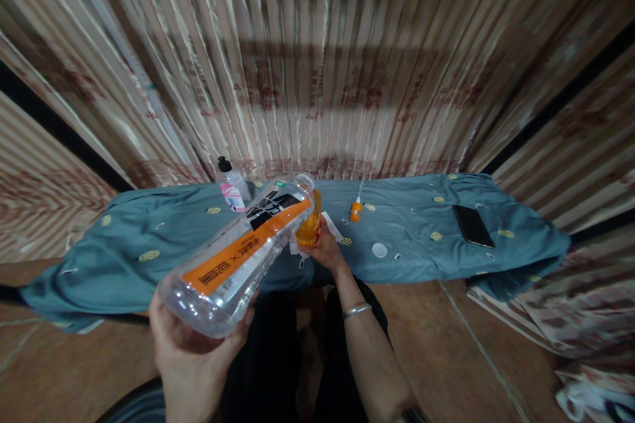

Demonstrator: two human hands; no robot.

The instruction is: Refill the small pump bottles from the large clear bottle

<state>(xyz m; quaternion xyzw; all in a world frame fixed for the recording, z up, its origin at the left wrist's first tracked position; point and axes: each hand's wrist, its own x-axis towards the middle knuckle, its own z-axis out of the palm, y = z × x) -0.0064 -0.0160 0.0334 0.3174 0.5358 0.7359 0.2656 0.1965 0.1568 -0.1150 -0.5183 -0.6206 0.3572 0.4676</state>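
Observation:
My left hand (198, 350) is wrapped round the base of a large clear plastic bottle (218, 304) with an orange, white and black label. The bottle is tilted, its uncapped mouth up and to the right. Behind that mouth, my right hand (325, 244) grips a smaller bottle of amber liquid (308, 230); the big bottle hides part of it. I cannot tell whether the two bottles touch. To the right, an orange pump top (356, 210) with a clear dip tube stands on the cloth. Crumpled white tissue (296, 244) shows beside the amber bottle.
A teal patterned cloth (407, 211) covers the narrow table. On it are a pink-labelled bottle with a black pump (232, 188), a round white disc (380, 250) and a black phone (472, 225). Striped curtains (317, 79) hang behind, with dark poles at both sides.

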